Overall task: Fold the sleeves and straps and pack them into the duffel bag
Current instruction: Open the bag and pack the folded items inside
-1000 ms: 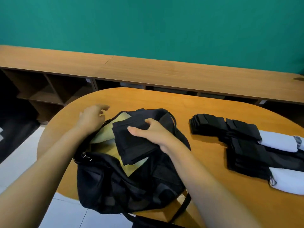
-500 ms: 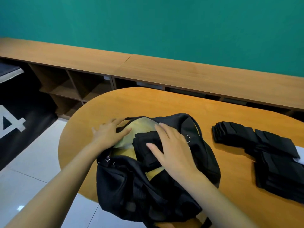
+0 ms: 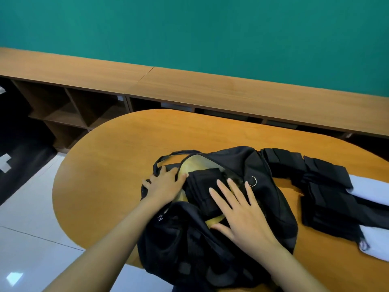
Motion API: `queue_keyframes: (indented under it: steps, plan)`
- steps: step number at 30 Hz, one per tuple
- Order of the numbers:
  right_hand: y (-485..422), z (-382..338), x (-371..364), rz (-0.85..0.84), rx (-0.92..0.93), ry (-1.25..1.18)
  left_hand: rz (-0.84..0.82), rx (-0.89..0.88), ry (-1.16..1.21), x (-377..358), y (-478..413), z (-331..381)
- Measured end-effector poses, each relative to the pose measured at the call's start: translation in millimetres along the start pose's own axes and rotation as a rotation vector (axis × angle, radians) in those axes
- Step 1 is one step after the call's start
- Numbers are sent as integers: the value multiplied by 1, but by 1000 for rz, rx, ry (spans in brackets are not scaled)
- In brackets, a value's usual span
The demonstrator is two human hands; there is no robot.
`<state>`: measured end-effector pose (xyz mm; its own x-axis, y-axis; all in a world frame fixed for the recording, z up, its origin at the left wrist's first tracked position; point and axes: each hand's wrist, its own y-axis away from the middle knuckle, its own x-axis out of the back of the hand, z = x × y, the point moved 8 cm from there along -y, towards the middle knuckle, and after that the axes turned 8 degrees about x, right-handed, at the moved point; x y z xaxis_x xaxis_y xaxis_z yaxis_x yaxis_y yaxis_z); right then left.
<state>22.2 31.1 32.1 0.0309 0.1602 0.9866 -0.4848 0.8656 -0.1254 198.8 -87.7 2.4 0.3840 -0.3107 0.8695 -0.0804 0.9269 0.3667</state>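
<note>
The wooden table carries the black duffel bag, which lies unzipped with its yellow lining showing. Just beside the bag's right end, a row of folded black pieces with white ends lies on the table outside it, so by the look of it most of the packing is left to do. Inside the bag's opening sits one folded black bundle, laid on the lining; that piece seems packed, or nearly so. The right hand lies flat on the near part of that bundle, its fingers straight and spread, pinching nothing. The left hand rests on the bag's left rim, fingers straight and close together, seemingly holding the opening apart
</note>
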Motion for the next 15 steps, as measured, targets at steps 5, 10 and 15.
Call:
queue_keyframes:
  steps: [5,10,15]
  plan:
    - [-6,23,-12,-89,5,-64,158,-28,54,39,-6,29]
    - [-24,27,-29,-201,-13,-233,286,-263,305,86,0,58]
    - [-47,12,-35,-163,40,-329,224,-386,341,91,0,59]
